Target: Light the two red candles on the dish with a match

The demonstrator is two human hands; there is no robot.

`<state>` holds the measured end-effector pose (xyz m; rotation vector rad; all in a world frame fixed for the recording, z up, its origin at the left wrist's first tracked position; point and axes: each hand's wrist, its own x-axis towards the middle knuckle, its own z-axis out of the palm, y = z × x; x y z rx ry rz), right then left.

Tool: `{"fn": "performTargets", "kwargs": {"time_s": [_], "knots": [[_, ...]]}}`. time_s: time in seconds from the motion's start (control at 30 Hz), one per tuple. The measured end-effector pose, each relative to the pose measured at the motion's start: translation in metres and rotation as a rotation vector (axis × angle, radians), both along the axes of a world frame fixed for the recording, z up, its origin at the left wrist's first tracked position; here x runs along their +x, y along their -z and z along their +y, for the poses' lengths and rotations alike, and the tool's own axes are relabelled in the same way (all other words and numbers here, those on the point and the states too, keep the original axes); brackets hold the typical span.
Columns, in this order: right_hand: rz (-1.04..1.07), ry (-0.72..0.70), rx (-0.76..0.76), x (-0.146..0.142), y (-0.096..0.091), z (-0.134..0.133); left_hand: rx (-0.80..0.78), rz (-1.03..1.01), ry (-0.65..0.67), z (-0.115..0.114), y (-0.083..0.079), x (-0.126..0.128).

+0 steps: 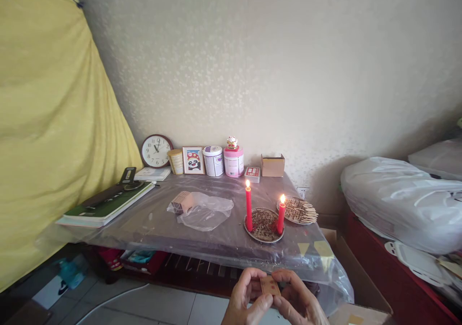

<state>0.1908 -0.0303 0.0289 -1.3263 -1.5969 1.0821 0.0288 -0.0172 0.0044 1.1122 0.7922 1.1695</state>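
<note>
My left hand and my right hand are together in front of the table's near edge, both closed on a small tan cardboard box with red marks on its face. It looks like a matchbox, partly covered by my fingers. Just beyond, two lit red candles, a taller one and a shorter one, stand upright on a round metal plate strewn with dark bits. Behind it, a second plate carries many thin sticks, several poking over its right rim.
The table has a clear plastic cover. On it are a bag with a cardboard box, a green book, a clock, tins and an open carton. White bags lie at right.
</note>
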Motion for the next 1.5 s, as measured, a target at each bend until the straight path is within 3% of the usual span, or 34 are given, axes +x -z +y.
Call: {"fn": "performTargets", "kwargs": {"time_s": [0.4, 0.73, 1.17, 1.5], "knots": [[0.074, 0.014, 0.052, -0.002, -0.004, -0.003, 0.028, 0.081, 0.003, -0.002, -0.004, -0.002], [0.08, -0.061, 0.049, 0.0, 0.002, -0.001, 0.076, 0.111, 0.032, -0.002, -0.004, -0.005], [0.134, -0.001, 0.046, -0.003, -0.007, -0.007, 0.08, 0.119, 0.031, -0.002, -0.003, -0.004], [0.058, 0.004, 0.061, -0.003, -0.009, -0.005, 0.068, 0.107, 0.033, -0.003, -0.006, -0.004]]}}
